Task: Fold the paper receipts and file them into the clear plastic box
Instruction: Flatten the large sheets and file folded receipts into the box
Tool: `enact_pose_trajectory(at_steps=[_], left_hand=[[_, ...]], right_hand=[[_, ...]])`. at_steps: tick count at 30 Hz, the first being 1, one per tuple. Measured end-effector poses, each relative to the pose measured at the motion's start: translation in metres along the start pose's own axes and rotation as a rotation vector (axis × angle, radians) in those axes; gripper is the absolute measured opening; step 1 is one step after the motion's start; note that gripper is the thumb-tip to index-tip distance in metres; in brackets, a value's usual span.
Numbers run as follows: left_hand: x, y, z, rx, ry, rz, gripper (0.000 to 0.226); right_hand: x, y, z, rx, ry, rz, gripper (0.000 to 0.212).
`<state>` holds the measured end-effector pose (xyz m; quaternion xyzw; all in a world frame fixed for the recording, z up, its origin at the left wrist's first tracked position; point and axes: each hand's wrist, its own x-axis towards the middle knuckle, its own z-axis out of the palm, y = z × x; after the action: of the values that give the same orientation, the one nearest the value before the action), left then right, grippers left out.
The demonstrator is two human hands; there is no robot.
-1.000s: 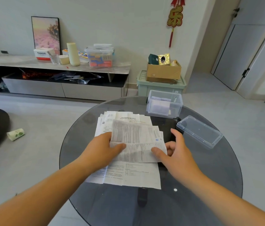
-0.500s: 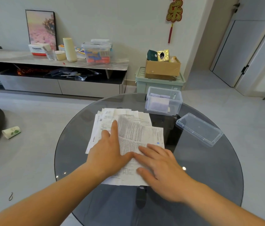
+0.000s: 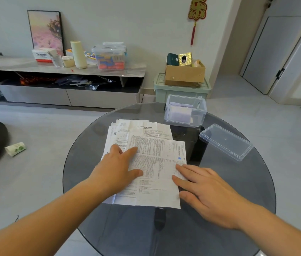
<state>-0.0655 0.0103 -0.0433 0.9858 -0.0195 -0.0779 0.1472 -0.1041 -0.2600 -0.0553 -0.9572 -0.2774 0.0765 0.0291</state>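
Head view: the top receipt (image 3: 157,157) is pressed onto the stack (image 3: 146,130) on the glass tabletop (image 3: 220,228), near the clear plastic box (image 3: 185,110), by the left hand (image 3: 117,169) and right hand (image 3: 207,191), both grips released and flat, and a skewed crease could be caused by sheets sliding.

A gold sign (image 3: 197,11) with a red tassel hung up high. It was shaped like the Chinese word 乐. A white box (image 3: 42,55) on the long shelf (image 3: 16,64) had a line of dark letters on its front, but they were too blurry to read. The papers (image 3: 151,163) on the tabletop (image 3: 220,182) were full of tiny black print, with a bigger heading (image 3: 143,127) on one sheet. None of it was clear enough to read. One sheet had a barcode (image 3: 114,133), and another had a small blue round mark (image 3: 179,158).
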Motion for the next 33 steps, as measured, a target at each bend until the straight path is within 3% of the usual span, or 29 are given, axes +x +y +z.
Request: enact_pose_trajectory(at_steps=[3, 8, 17, 22, 25, 30, 33], left_hand=[[-0.002, 0.000, -0.007, -0.086, -0.024, 0.004, 0.065], [0.002, 0.006, -0.019, -0.470, 0.060, -0.071, 0.051], [0.008, 0.007, -0.029, -0.879, -0.002, -0.291, 0.060], [0.007, 0.012, -0.026, -0.887, 0.038, -0.247, 0.025], [0.008, 0.013, -0.028, -0.971, 0.080, -0.249, 0.033], [0.003, 0.017, -0.023, -1.196, 0.028, -0.228, 0.082], [0.002, 0.021, -0.016, -1.146, -0.038, -0.154, 0.065]], right_hand=[[0.004, 0.002, 0.001, 0.106, 0.036, -0.002, 0.070], [0.009, -0.001, 0.000, 0.234, 0.111, 0.064, 0.052], [0.018, -0.002, 0.001, 0.305, 0.173, 0.107, 0.060], [0.020, -0.002, 0.000, 0.308, 0.179, 0.112, 0.061], [0.020, -0.003, -0.001, 0.306, 0.178, 0.114, 0.054], [0.020, -0.005, -0.003, 0.301, 0.170, 0.120, 0.050], [0.021, -0.008, -0.008, 0.330, 0.169, 0.125, 0.053]])
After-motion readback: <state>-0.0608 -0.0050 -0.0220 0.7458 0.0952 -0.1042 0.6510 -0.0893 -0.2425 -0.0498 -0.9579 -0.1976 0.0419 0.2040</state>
